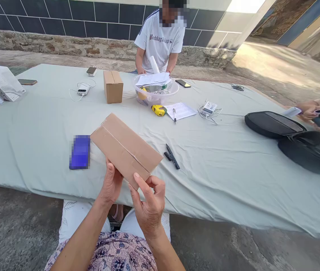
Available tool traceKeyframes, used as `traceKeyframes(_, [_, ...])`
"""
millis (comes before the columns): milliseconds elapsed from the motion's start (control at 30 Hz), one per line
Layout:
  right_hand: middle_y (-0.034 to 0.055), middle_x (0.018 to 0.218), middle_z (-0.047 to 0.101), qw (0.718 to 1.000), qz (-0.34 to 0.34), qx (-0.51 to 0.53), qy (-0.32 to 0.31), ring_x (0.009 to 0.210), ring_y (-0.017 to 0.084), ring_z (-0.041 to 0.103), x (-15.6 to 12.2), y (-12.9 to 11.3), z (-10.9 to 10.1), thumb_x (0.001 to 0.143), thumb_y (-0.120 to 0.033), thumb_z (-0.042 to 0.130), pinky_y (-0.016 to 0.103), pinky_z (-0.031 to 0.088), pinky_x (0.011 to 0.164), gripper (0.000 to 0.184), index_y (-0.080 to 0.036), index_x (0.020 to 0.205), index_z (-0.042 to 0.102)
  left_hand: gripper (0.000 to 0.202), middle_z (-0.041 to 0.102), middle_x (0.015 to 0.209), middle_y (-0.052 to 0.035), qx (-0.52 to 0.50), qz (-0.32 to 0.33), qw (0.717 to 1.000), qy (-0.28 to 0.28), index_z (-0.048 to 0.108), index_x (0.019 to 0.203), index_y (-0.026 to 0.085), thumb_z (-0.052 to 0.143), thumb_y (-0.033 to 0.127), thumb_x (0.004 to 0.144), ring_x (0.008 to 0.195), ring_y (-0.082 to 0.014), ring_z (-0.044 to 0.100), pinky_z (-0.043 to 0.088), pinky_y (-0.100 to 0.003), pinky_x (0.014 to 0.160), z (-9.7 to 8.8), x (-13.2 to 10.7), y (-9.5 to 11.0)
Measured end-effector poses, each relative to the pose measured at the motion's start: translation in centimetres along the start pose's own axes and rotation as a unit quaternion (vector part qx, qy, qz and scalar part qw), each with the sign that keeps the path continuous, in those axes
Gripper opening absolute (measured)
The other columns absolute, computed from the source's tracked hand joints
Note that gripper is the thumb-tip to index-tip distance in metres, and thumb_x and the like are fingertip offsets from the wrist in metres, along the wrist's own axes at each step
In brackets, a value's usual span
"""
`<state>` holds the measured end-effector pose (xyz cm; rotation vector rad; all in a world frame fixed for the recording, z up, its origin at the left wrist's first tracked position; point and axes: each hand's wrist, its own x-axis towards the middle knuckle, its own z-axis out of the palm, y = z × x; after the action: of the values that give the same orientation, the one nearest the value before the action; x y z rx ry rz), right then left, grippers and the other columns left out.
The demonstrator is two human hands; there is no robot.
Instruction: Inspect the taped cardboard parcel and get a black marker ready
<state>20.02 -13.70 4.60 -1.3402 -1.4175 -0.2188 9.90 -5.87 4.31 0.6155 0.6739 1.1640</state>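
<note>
Outdoor setup, cloth-covered bench (219, 188) by a dark tiled wall (84, 22), and the flat cardboard box (128, 150) is up in the air near the 6 o'clock edge: left grip (114, 184) cradles its lower-left side, thumb up and fingers underneath, probably taking the weight, while the right grip (150, 203) pinches the nearest corner, I'd guess to steady the tilt so the seam faces the wearer. Blue packet (80, 152) sits at 9 o'clock from it, black pen (172, 156) at 3, both within easy reach imo. Further out, small carton (113, 88) near 12, plastic basket (160, 98) at 1, which seems to corral loose papers.
</note>
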Motion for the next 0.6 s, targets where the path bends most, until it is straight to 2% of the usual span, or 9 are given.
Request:
traceKeyframes(67, [0.0024,0.095,0.051,1.000,-0.003,0.003,-0.010,0.082,0.015,0.059,0.1,-0.8,0.4,0.095,-0.007,0.065,0.028,0.056,0.071,0.059,-0.036,0.146,0.058,0.095,0.070,0.137,-0.0101,-0.004,-0.004,0.999,-0.041,0.060,0.141,0.028,0.076,0.085,0.067,0.138,-0.0345,0.057,0.051,-0.044,0.108,-0.4,-0.2,-0.1])
traceKeyframes(133, [0.0019,0.092,0.053,1.000,-0.003,0.010,-0.015,0.080,0.015,0.060,0.3,-1.5,0.7,0.095,-0.007,0.064,0.028,0.056,0.069,0.055,-0.035,0.142,0.062,0.099,0.073,0.132,-0.0121,-0.005,-0.028,0.998,-0.057,0.064,0.138,0.024,0.079,0.085,0.062,0.136,-0.0374,0.058,0.051,-0.046,0.109,-0.6,-0.3,-0.1])
traceKeyframes(233, [0.0031,0.093,0.058,0.998,-0.001,0.051,-0.032,0.080,0.016,0.063,0.5,-2.3,0.6,0.095,-0.008,0.064,0.029,0.058,0.071,0.050,-0.033,0.138,0.064,0.095,0.076,0.123,-0.0131,-0.030,-0.066,0.996,-0.051,0.069,0.131,0.020,0.082,0.082,0.060,0.132,-0.0401,0.061,0.052,-0.049,0.108,-0.6,-0.2,0.5])
traceKeyframes(333, [0.0055,0.099,0.068,0.990,-0.004,0.132,-0.055,0.086,0.019,0.068,0.6,-2.4,-0.2,0.095,-0.010,0.063,0.034,0.061,0.075,0.054,-0.032,0.144,0.058,0.084,0.077,0.123,-0.0113,-0.067,-0.064,0.995,-0.023,0.071,0.129,0.021,0.077,0.079,0.069,0.131,-0.0384,0.062,0.053,-0.049,0.106,-0.5,-0.1,1.4])
traceKeyframes(433, [0.0043,0.097,0.071,0.984,0.030,0.174,-0.005,0.086,0.019,0.068,0.5,-1.4,-1.5,0.096,-0.009,0.059,0.036,0.060,0.078,0.052,-0.031,0.143,0.059,0.074,0.075,0.130,-0.0073,-0.110,-0.059,0.992,0.005,0.071,0.131,0.027,0.068,0.079,0.078,0.131,-0.0353,0.062,0.053,-0.050,0.107,-0.8,0.0,2.0])
traceKeyframes(500, [0.0033,0.095,0.070,0.979,0.088,0.176,0.051,0.086,0.018,0.067,0.7,-0.3,-2.2,0.098,-0.011,0.058,0.036,0.059,0.081,0.044,-0.031,0.137,0.063,0.072,0.074,0.134,-0.0061,-0.138,-0.072,0.988,0.009,0.072,0.130,0.031,0.063,0.081,0.080,0.133,-0.0354,0.060,0.052,-0.053,0.108,-1.2,0.1,2.2])
traceKeyframes(600, [0.0035,0.096,0.070,0.960,0.196,0.172,0.106,0.089,0.019,0.068,1.2,1.1,-2.8,0.100,-0.023,0.062,0.038,0.058,0.085,0.029,-0.028,0.127,0.068,0.072,0.071,0.140,-0.0071,-0.162,-0.095,0.982,-0.013,0.073,0.129,0.031,0.058,0.084,0.082,0.139,-0.0377,0.056,0.049,-0.058,0.110,-1.8,0.2,2.1])
